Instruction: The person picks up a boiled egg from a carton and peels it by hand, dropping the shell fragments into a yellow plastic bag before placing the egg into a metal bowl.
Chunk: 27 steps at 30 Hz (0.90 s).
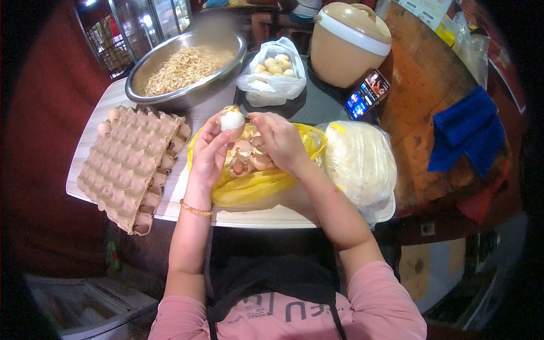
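Observation:
My left hand (pixel 214 139) is closed around a partly peeled egg (pixel 232 119); its white shows, with a bit of brownish shell at the top. Close on the egg's right is my right hand (pixel 276 137), its fingers curled and pressed together; whether a piece of shell is between them I cannot make out. Beneath both hands lies an open yellow plastic bag (pixel 249 190) with broken eggshells (pixel 245 154) in it.
Stacked egg trays (pixel 127 164) with two eggs stand left. Behind are a metal basin (pixel 212 90) of bean sprouts, a white bag (pixel 271 95) of eggs and a beige cooler (pixel 345 54). A phone (pixel 367 95), a filled plastic bag (pixel 362 164) and a blue cloth (pixel 467 133) are right.

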{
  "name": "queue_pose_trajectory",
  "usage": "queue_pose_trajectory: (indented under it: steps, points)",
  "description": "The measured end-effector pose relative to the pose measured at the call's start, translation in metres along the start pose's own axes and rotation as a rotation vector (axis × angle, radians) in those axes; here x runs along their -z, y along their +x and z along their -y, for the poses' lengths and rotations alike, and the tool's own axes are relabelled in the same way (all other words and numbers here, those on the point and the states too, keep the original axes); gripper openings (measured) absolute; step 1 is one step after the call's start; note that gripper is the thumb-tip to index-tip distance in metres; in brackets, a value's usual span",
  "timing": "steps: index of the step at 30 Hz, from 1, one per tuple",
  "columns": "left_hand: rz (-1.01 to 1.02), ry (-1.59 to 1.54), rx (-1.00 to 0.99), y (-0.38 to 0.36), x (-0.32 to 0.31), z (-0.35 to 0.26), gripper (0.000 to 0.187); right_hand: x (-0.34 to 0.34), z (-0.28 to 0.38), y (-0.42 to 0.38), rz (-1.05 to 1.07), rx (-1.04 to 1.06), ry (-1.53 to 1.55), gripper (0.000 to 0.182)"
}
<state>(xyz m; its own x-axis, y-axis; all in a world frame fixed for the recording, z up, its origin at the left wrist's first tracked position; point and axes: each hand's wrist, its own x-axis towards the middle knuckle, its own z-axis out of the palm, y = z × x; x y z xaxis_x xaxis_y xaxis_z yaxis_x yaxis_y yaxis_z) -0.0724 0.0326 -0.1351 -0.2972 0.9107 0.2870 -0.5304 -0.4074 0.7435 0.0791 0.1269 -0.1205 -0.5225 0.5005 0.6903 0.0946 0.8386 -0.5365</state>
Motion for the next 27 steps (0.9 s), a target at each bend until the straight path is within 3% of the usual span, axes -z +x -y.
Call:
queue_pose_trajectory:
  steps: [4,6,10,12,27]
  points:
    - [-0.019,0.254,-0.027,0.0,-0.002,0.001,0.052,0.001,0.003,0.0,-0.067,0.022,0.128,0.036]
    - [-0.046,0.307,-0.041,0.0,-0.005,0.004,0.056,-0.003,0.014,-0.004,-0.003,-0.315,0.516,0.039]
    - [-0.011,0.381,-0.078,0.0,-0.007,0.01,0.058,-0.014,0.016,-0.007,0.015,-0.386,0.465,0.04]
    - [0.004,0.406,-0.081,0.0,-0.006,0.012,0.06,-0.016,0.016,-0.008,-0.057,-0.259,0.447,0.038]
    - [0.043,0.391,-0.048,-0.001,-0.009,0.01,0.058,-0.009,0.01,-0.007,-0.083,-0.212,0.138,0.024]
